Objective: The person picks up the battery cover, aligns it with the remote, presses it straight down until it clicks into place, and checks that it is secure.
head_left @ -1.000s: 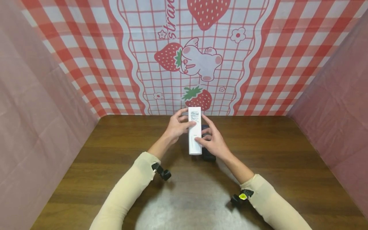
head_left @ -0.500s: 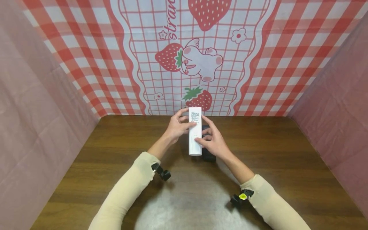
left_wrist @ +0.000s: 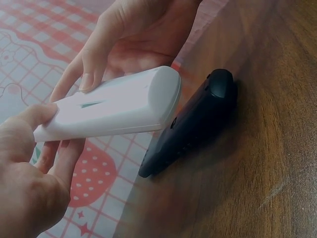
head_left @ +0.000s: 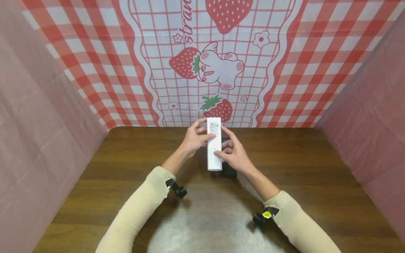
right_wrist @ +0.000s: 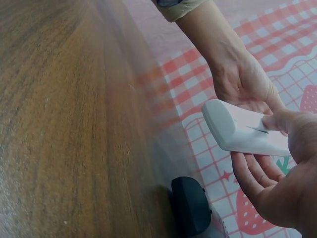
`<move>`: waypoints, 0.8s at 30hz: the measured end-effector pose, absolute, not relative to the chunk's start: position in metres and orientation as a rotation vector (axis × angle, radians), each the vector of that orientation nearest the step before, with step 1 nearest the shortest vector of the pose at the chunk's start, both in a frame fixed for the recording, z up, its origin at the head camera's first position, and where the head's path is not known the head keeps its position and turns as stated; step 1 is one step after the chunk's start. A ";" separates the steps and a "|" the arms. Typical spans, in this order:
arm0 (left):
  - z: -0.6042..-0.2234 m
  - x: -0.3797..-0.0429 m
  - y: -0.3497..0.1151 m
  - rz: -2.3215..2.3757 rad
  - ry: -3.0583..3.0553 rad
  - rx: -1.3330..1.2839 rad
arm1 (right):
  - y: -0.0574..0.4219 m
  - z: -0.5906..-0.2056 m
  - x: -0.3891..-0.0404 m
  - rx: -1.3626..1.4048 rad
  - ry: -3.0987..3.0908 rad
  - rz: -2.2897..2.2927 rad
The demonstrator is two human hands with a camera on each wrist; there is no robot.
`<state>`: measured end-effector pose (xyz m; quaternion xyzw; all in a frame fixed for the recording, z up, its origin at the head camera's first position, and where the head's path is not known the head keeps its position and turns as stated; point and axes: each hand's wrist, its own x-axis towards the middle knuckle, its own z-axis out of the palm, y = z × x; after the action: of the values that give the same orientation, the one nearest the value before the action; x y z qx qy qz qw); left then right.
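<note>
A white remote control is held above the table with its back facing up; small print covers its far part. My left hand pinches it by the far left side, thumb on the back. On the near right side, my right hand grips it with the thumb on the battery cover and fingers underneath. The left wrist view shows the remote's rounded near end pointing away from both hands. Below and slightly right lies a black remote control, untouched, and partly hidden in the head view.
The brown wooden table stretches around both forearms. Behind it hangs a red-and-white checked cloth with strawberry prints. Pink cloth closes off the left side, and another pink cloth the right.
</note>
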<state>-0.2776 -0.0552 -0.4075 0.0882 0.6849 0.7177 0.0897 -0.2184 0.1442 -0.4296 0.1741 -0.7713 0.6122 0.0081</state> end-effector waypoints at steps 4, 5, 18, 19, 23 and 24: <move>-0.408 -0.278 -0.055 2.139 2.034 0.264 | 0.144 -0.430 -0.220 0.540 -2.403 1.924; -0.409 -0.278 -0.055 2.140 2.034 0.264 | 0.143 -0.430 -0.220 0.538 -2.401 1.927; -0.409 -0.277 -0.054 2.155 2.027 0.271 | 0.143 -0.429 -0.220 0.505 -2.398 1.955; -0.408 -0.277 -0.053 2.160 2.023 0.272 | 0.143 -0.428 -0.220 0.499 -2.400 1.956; -0.408 -0.278 -0.052 2.176 2.012 0.275 | 0.142 -0.426 -0.221 0.480 -2.411 1.959; -0.407 -0.278 -0.052 2.180 2.010 0.274 | 0.142 -0.426 -0.221 0.474 -2.415 1.959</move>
<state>-0.2777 -0.0516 -0.4075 0.0918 0.6727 0.7296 0.0816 -0.2210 0.1423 -0.4256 0.1507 -0.7678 0.6227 -0.0020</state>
